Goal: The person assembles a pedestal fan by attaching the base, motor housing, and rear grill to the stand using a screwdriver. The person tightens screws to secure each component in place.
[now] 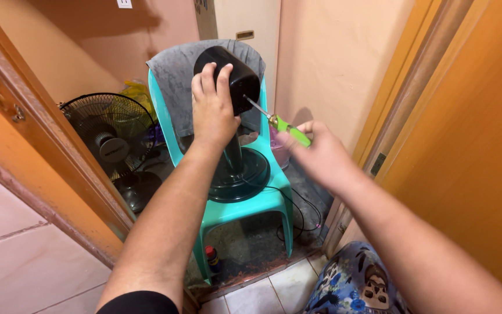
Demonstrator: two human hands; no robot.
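Left hand (211, 110): closed over the back of a black fan motor housing (232, 78), fingers spread across its top, forearm reaching in from 7 o'clock.
Right hand (316, 152): wrapped around the green handle of a screwdriver (275, 122), arm entering from 4 o'clock.
Screwdriver: metal tip angled toward 10 o'clock, touching the right side of the motor housing.
Motor housing: black, rounded, tilted, at the frame's upper centre, atop a black stem and round base (240, 174).
Base: resting on the seat of a teal plastic chair (245, 206), at 6 o'clock from the housing.
Chair back: draped with a grey cloth (172, 72).
Cord (300, 212): black, trailing off the seat toward 4 o'clock.
Second fan (108, 136): caged, on the floor at 9 o'clock of the chair.
Small bottle (211, 257): red cap, under the chair.
Door frames (59, 157): orange, on both sides.
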